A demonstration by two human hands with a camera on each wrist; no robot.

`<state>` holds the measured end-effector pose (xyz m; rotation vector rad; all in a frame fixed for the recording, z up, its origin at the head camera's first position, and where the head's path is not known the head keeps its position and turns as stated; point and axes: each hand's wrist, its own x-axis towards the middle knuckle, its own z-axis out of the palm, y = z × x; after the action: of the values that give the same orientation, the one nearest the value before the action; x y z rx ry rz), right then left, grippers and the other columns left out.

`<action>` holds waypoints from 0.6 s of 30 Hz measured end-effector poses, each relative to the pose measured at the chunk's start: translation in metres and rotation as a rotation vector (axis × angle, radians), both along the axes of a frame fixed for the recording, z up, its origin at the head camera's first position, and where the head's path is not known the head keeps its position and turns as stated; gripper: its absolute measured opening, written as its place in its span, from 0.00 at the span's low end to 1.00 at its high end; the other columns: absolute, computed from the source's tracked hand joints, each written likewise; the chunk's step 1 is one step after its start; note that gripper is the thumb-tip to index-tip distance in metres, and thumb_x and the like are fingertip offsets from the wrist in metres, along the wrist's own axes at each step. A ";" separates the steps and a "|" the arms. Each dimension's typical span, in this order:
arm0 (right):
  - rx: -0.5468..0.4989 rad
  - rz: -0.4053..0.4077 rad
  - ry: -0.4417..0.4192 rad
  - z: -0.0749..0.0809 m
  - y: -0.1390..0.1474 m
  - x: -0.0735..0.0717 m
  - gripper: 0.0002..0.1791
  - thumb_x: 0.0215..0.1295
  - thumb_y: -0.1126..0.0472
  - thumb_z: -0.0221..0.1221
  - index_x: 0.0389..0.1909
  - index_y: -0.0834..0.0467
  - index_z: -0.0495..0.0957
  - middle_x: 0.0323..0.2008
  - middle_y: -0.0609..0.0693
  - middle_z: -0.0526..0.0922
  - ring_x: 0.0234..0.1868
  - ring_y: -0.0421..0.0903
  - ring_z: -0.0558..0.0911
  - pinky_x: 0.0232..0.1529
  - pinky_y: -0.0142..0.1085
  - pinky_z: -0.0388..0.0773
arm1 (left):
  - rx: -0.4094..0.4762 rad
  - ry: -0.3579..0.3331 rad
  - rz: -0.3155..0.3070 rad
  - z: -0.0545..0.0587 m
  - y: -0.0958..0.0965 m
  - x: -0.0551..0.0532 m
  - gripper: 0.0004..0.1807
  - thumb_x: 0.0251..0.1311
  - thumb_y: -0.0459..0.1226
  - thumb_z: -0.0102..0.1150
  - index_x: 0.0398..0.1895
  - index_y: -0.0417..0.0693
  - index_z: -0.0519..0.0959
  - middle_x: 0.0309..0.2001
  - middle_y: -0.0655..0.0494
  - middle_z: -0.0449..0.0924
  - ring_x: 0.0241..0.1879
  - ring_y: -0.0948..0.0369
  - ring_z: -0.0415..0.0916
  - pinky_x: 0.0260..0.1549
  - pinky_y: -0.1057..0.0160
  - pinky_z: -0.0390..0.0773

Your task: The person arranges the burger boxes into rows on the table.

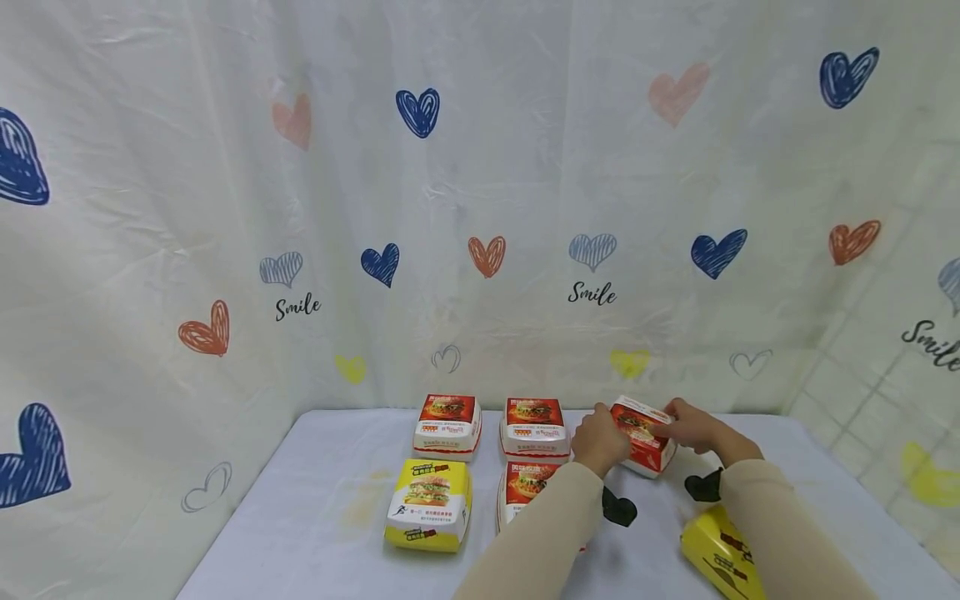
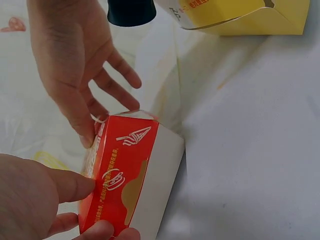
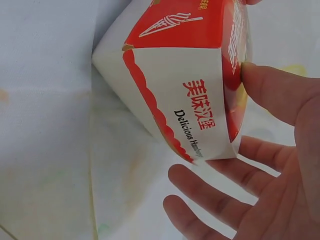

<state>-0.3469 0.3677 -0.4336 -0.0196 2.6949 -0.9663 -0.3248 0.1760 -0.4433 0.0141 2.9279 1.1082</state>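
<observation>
Both hands are on a red and white hamburger box [image 1: 641, 432] at the back right of the table, turned at an angle to the others. My left hand [image 1: 602, 439] grips its left side, thumb on the red face and fingers around the edge in the left wrist view. From the right, my right hand [image 1: 697, 429] pinches the opposite end: the thumb presses the printed top, and some fingers reach the white end panel [image 3: 185, 95] while others stand free. A yellow burger box [image 1: 722, 554] lies tilted by the right forearm, partly hidden by the sleeve.
Two red hamburger boxes, one at the back left [image 1: 448, 427] and one beside it [image 1: 535, 429], stand in a row. A third red box [image 1: 522, 487] is partly covered by the left sleeve. A yellow burger box [image 1: 429, 506] stands front left. A heart-printed curtain [image 1: 525, 183] hangs behind the white table [image 1: 300, 517].
</observation>
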 end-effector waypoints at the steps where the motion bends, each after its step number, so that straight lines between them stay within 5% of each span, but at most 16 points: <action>1: 0.011 -0.003 -0.004 0.001 0.000 0.000 0.30 0.75 0.50 0.56 0.56 0.72 0.57 0.49 0.68 0.70 0.48 0.60 0.74 0.53 0.70 0.74 | 0.002 -0.002 -0.001 0.000 0.000 0.000 0.22 0.55 0.42 0.70 0.51 0.49 0.76 0.41 0.50 0.83 0.43 0.52 0.82 0.46 0.49 0.79; 7: 0.060 0.004 -0.002 0.006 -0.005 0.004 0.30 0.74 0.48 0.57 0.55 0.70 0.60 0.57 0.75 0.70 0.58 0.69 0.73 0.54 0.69 0.75 | 0.010 -0.014 -0.002 -0.001 0.001 0.000 0.25 0.53 0.43 0.71 0.53 0.50 0.76 0.42 0.51 0.81 0.43 0.52 0.81 0.47 0.49 0.79; 18: 0.113 0.020 0.002 0.008 -0.006 0.004 0.33 0.71 0.42 0.59 0.53 0.69 0.64 0.55 0.72 0.73 0.54 0.66 0.76 0.51 0.65 0.79 | -0.010 -0.003 -0.010 -0.002 -0.002 0.001 0.28 0.51 0.46 0.73 0.55 0.51 0.75 0.44 0.50 0.77 0.43 0.52 0.80 0.45 0.51 0.79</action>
<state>-0.3429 0.3619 -0.4258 -0.0254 2.7409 -0.8076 -0.3234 0.1740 -0.4453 0.0263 2.9270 1.0920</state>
